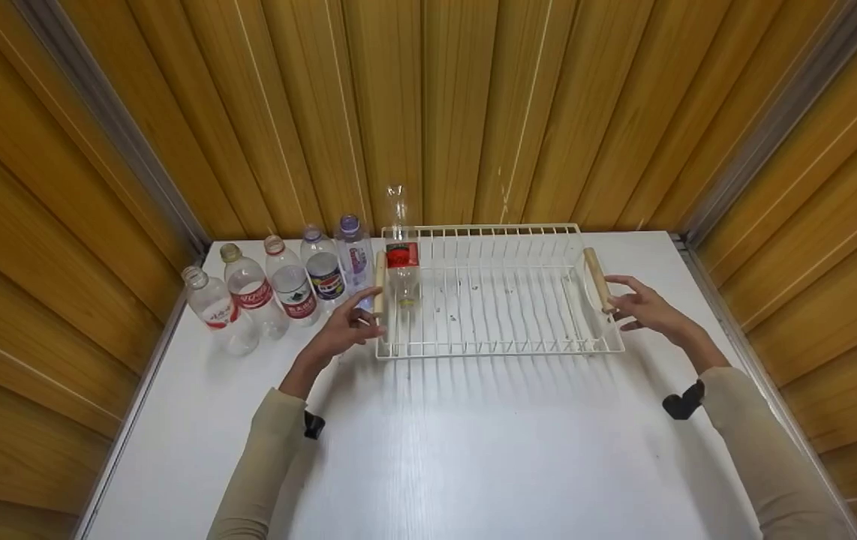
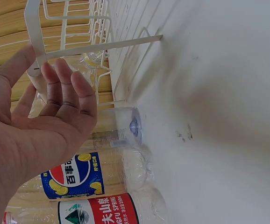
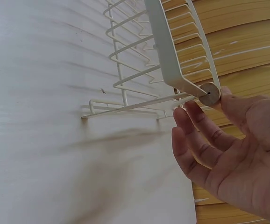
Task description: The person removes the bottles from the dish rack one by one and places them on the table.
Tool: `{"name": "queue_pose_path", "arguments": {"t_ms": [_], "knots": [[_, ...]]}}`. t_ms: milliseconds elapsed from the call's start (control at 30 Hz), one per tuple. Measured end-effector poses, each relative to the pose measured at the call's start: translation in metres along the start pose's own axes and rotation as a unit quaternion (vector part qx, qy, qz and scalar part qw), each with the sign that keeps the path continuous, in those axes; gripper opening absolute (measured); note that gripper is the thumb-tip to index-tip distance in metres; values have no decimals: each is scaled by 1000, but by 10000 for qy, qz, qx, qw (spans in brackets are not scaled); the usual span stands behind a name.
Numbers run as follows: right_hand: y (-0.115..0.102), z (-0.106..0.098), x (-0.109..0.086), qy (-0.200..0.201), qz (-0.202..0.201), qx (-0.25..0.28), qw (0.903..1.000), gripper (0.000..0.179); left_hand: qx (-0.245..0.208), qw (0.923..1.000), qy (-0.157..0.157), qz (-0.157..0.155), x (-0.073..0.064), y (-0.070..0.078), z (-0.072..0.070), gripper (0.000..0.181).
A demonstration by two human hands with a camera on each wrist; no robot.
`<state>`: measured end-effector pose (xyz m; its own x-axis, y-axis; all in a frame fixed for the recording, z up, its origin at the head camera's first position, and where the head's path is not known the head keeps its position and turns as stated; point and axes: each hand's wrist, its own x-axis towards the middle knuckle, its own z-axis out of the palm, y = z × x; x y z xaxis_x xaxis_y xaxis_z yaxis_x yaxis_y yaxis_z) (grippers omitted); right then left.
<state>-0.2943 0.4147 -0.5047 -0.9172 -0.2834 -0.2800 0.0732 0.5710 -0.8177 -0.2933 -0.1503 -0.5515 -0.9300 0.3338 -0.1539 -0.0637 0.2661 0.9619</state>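
Observation:
A white wire dish rack (image 1: pixel 500 349) with wooden handles stands on the white table. My left hand (image 1: pixel 342 330) holds its left handle (image 1: pixel 380 281), thumb and fingers about the wood in the left wrist view. At the other end my right hand (image 1: pixel 646 307) grips the right handle (image 1: pixel 597 277); its thumb lies against the round wooden end (image 3: pixel 209 94), with the other fingers curled below. Inside the rack's left end is a clear plastic bottle (image 1: pixel 402 255) with a red label, its yellow-ringed neck (image 2: pixel 95 57) pointing down.
Several uncapped clear plastic bottles stand upright in a slanting row left of the rack, from a red-and-white labelled one (image 1: pixel 222 315) to a purple-tinted one (image 1: pixel 356 255) close by the left handle. Wood-patterned panels (image 1: pixel 473 112) wall in the table (image 1: pixel 428 465).

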Motion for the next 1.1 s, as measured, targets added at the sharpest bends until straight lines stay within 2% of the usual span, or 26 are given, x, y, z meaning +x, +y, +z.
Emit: {"name": "queue_pose_path", "arguments": {"t_ms": [100, 233, 400, 500, 600, 767, 900, 1100], "knots": [[-3, -2, 0, 22, -65, -113, 9999, 64, 8, 9999, 17, -166, 2, 4, 1, 77], [-6, -3, 1, 206, -193, -331, 9991, 62, 27, 9998, 8, -203, 3, 7, 0, 77], [-19, 0, 10, 723, -509, -454, 9950, 59, 48, 9999, 40, -154, 4, 7, -2, 77], [-42, 6, 14, 1065, -611, -472, 9913, 54, 23, 9999, -41, -163, 2, 9, -3, 77], [-69, 16, 19, 1172, -718, -417, 9896, 50, 10, 9999, -50, -155, 0, 8, -4, 78], [-103, 42, 35, 711, -1070, -247, 9914, 45, 90, 9998, 105, -173, -4, 3, -8, 77], [-97, 67, 67, 153, -1318, -360, 9905, 41, -10, 10000, 70, -48, -4, 2, -7, 77], [-101, 103, 105, -589, -1344, -458, 9881, 37, -25, 10000, -48, 62, -7, 1, -2, 76]]}}
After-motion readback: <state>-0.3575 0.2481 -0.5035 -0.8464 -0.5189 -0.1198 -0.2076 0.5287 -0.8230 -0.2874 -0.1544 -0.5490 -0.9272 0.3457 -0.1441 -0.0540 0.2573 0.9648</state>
